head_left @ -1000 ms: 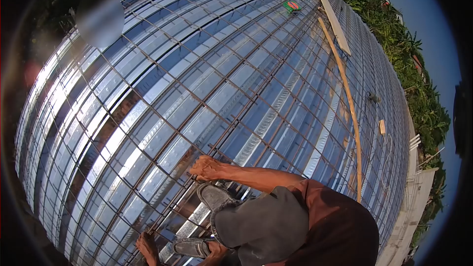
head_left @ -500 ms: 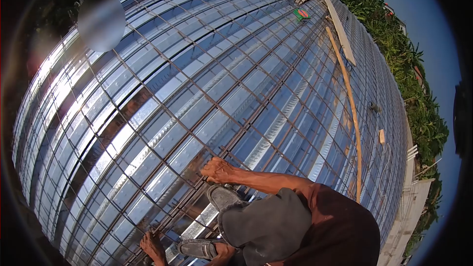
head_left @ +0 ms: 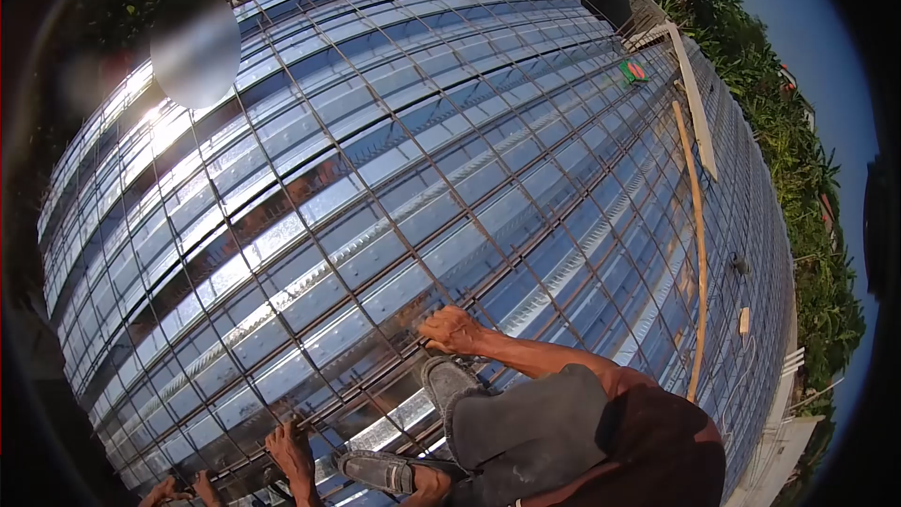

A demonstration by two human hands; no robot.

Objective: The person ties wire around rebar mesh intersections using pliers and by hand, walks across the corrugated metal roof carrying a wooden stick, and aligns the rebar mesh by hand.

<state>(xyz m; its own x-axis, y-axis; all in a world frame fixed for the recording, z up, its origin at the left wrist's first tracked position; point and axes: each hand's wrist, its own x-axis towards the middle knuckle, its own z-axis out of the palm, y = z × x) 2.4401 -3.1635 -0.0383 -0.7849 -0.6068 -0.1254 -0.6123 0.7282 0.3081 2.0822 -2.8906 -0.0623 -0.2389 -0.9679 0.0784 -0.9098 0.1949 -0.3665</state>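
My right hand (head_left: 451, 330) is closed in a fist around a steel reinforcing bar of the mesh, close to where bars cross, just beyond the toe of my shoe (head_left: 449, 385). Lower down, my left hand (head_left: 292, 455) curls its fingers over a rebar (head_left: 324, 407), near my other shoe (head_left: 375, 471). The rebar mesh (head_left: 435, 165) spreads in a grid above ribbed, shiny metal decking (head_left: 488, 268). At the bottom left edge, another person's hand (head_left: 163, 491) and a second hand (head_left: 207, 488) sit at the mesh, partly cut off.
A long wooden pole (head_left: 695, 253) and a pale plank (head_left: 694, 103) lie across the mesh on the right. A green and red item (head_left: 634, 72) rests near the far corner. Concrete edging (head_left: 784, 460) and green plants (head_left: 798, 150) border the deck.
My view has turned, so the deck, pole and plank sit further right and lower. The other hands have come into sight at the bottom left. Both my hands still grip the bars.
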